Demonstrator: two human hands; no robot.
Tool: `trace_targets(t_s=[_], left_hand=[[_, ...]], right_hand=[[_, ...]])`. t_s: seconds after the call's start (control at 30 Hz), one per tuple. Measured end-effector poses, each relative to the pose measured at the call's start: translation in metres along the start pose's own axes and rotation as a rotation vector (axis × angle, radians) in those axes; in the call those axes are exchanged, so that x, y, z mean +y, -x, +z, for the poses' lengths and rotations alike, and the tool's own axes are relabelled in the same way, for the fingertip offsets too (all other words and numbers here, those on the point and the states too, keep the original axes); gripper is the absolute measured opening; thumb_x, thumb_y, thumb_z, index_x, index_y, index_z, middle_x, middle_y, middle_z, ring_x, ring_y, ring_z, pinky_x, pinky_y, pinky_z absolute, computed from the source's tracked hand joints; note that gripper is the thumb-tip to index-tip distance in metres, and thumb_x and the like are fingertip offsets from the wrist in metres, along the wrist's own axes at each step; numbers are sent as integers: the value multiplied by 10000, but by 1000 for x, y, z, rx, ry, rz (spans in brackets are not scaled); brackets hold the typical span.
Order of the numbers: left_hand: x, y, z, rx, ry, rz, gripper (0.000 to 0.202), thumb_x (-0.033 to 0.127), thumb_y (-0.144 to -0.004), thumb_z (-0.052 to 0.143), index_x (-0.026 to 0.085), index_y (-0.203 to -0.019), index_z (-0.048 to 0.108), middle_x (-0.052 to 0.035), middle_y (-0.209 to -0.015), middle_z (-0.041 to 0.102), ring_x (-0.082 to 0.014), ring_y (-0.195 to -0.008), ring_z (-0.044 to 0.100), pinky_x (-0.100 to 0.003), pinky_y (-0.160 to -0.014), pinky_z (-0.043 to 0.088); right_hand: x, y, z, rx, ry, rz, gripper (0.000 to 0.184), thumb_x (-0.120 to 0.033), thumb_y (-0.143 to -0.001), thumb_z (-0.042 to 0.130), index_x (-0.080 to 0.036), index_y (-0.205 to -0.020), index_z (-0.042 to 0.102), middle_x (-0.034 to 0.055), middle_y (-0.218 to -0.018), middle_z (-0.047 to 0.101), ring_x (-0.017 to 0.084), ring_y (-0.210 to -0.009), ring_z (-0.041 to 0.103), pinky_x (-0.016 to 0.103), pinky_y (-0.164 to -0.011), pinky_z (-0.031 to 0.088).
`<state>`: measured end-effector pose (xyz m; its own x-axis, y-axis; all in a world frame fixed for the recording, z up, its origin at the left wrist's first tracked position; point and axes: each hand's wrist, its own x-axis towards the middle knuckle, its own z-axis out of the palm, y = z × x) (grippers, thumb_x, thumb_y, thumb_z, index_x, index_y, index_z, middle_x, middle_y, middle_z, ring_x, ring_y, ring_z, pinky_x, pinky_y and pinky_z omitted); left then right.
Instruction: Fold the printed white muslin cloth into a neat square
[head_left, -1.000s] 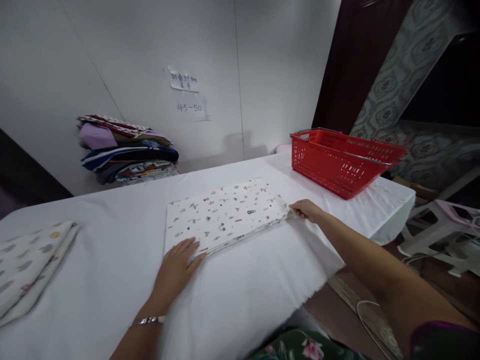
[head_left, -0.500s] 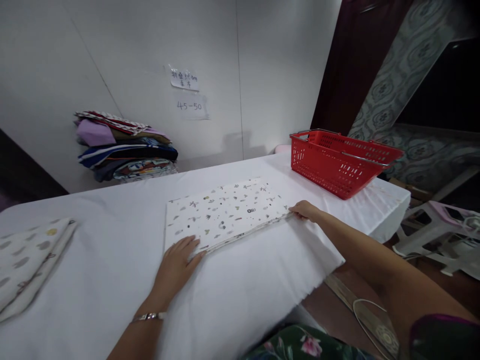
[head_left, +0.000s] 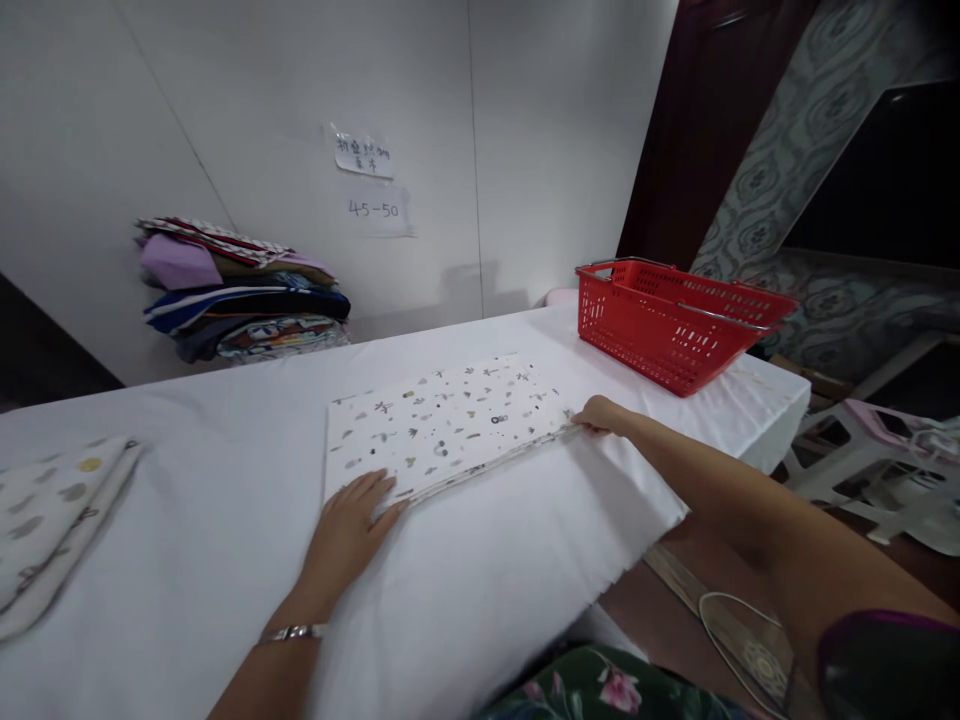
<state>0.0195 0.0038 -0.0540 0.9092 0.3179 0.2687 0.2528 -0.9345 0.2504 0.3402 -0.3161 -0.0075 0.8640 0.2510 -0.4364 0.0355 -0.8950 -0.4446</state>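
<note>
A folded white cloth with small printed figures [head_left: 442, 425] lies flat in the middle of the white-covered table [head_left: 225, 560]. My left hand [head_left: 349, 525] rests flat on the cloth's near left corner, fingers stretched out and apart. My right hand [head_left: 600, 415] is at the cloth's near right corner with its fingers curled onto the edge of the layers, pinching them.
A red plastic basket [head_left: 675, 320] stands at the table's far right. A stack of folded coloured fabrics [head_left: 240, 290] sits against the wall at the back left. Another folded patterned cloth [head_left: 45, 520] lies at the left edge. White plastic stools [head_left: 885, 470] stand on the floor to the right.
Both hands stay at the cloth's near corners; the view has shifted slightly, and the cloth has hardly moved.
</note>
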Motion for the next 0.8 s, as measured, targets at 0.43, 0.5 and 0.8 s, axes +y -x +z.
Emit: trace_targets(t_s=[0.43,0.5,0.8], left_hand=[[-3,1,3,6,19,19,491,523,-847,423,204,-1170,611,-57,-1311,551,-246,-1243,462,-424,-1057,356],[-4,1,3,8,19,17,482,514,-847,427,208,-1172,609,-57,-1312,551,-246,-1245,461,-429,-1060,350],[-4,2,3,-13,11,10,498,516,-851,418,203,-1198,591,-56,-1328,535,-237,-1259,444,-419,-1066,339]], right_hand=[[-6,0,1,2,74,22,313,-259,-733,627,-157,-465,500,26,-366,489,114,-355,451,229,-402,320],[-5,-2,2,-13,64,35,332,-268,-743,616,-161,-456,487,20,-356,477,105,-339,428,226,-390,305],[-4,-10,-3,-24,-28,35,280,-269,-662,675,-156,-462,515,-3,-338,452,77,-309,351,214,-359,231]])
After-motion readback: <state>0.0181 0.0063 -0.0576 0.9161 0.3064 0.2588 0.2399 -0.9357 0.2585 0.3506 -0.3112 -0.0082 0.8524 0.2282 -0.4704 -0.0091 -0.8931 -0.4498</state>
